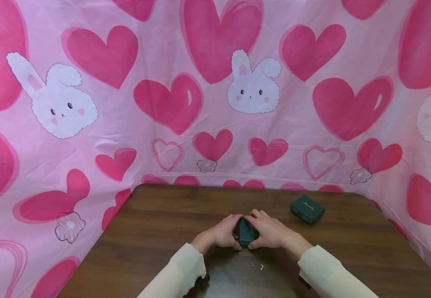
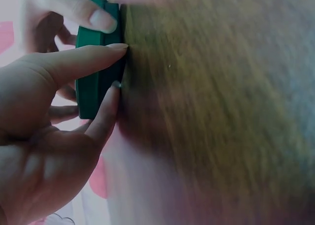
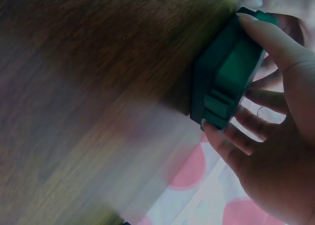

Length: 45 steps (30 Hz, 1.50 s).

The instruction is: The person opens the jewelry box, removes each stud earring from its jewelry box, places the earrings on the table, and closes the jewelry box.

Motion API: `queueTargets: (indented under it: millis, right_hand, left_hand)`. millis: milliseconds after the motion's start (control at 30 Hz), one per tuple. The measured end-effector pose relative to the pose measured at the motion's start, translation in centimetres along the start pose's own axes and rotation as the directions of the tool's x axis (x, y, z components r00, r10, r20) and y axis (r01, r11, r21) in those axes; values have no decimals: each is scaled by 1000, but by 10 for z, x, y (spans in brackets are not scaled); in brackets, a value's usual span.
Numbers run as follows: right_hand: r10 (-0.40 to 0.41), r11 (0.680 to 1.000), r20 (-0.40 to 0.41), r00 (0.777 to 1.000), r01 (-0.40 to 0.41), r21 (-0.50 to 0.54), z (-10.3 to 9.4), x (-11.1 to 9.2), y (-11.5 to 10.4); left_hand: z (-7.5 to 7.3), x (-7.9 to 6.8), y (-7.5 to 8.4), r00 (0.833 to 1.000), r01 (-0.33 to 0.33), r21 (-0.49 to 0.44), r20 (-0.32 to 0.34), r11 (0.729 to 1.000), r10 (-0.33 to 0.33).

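Note:
A small dark green box [image 1: 245, 236] sits on the table between both hands. My left hand [image 1: 224, 232] grips its left side, and my right hand [image 1: 271, 230] holds the right side. In the left wrist view, the left thumb and fingers press against the box's green side [image 2: 89, 97]. From the right wrist, a raised latch [image 3: 216, 107] shows on the box wall, with the right fingers curled around the edges. The hands cover much of the lid. Just in front of the box lie two tiny silvery pieces [image 1: 262, 267].
A second green box [image 1: 307, 209] with gold script on its lid lies farther back to the right. The brown wooden table [image 1: 156, 223] meets a pink cloth backdrop [image 1: 215, 120] with hearts and rabbits at its back and sides.

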State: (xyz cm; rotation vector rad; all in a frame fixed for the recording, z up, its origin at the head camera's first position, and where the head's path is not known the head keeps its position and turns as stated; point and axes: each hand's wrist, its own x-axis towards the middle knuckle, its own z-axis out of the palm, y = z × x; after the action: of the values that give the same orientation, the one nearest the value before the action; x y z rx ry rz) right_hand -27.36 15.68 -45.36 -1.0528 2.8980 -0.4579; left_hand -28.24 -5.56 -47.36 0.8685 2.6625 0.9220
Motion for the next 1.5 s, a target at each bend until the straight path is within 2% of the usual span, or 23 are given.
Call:
queueTargets:
  millis: [233,500,767,1000,1100,1200,1267,1333,1433,1500]
  right_hand:
    - [23,1000,21,1000,-23,-13,2,1,0]
    - [16,1000,30,999,-16,16,4,0,2]
    - [-9,1000,18,1000,9,9,3,-1,3]
    - [-1,1000,3,1000,1,-16,1,-1,2]
    - [-1,1000,5,1000,1,-20,1,-1,2]
    - [-6,1000,6,1000,6,-30,0,-2,2]
    - [-10,999,7,1000,11,-36,0,-2,2]
    - [-14,999,8,1000,15,-40,-1,-2,2]
    - [-19,999,11,1000,19,-45,-3,-3,2]
    - [-14,999,19,1000,15,-41,-3,-2,3]
  left_hand:
    - [0,-2,0,999,51,-54,12,997,-50]
    - [3,-5,0,998,58,-104,24,993,-55]
    - [2,-6,1,998,53,-97,30,994,-50]
    - [0,-5,-1,999,29,-83,39,996,-26]
    - [3,0,-12,999,-4,-55,37,998,6]
    - [4,2,-16,999,-38,-33,30,999,39]
    - [3,2,-15,999,-32,-28,29,999,32]
    - [0,-3,-3,1000,5,-51,31,999,-4]
    - [-2,-6,3,999,43,-62,33,997,-41]
    - [-2,-6,5,999,45,-52,31,998,-43]
